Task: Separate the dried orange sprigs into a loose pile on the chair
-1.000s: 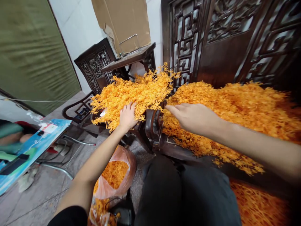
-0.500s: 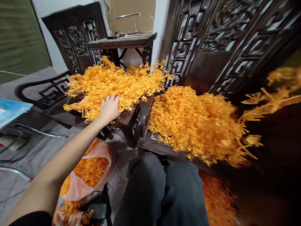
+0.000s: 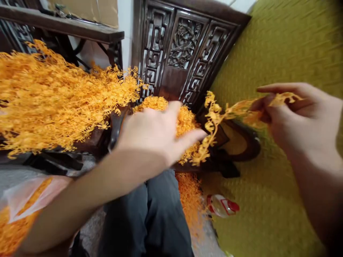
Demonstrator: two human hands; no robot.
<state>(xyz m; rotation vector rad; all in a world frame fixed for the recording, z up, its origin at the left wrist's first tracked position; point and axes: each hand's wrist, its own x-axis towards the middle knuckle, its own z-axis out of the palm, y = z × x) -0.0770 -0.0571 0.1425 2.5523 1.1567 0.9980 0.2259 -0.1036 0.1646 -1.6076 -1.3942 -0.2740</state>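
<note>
My right hand (image 3: 297, 117) is closed on an orange plastic sprig (image 3: 214, 125), pinched between thumb and fingers, with its branching end stretching left. My left hand (image 3: 158, 132), smeared by motion, has its thumb and a finger spread apart beside the sprig's tip and holds nothing. Behind and below my left hand lies a pile of orange sprigs (image 3: 187, 123) on a dark wooden seat, partly hidden by the hand. A larger heap of orange sprigs (image 3: 53, 96) spreads over dark furniture at the left.
Carved dark chair backs (image 3: 184, 46) stand behind. A woven yellow-green mat (image 3: 268, 207) fills the right side. A red-capped bottle (image 3: 222, 206) lies near more orange pieces (image 3: 189, 200). A plastic bag (image 3: 34, 192) holds orange pieces at lower left.
The view has turned right. My left hand has left the larger heap and moved right, over the nearer pile. My right hand has come into view with the sprig.
</note>
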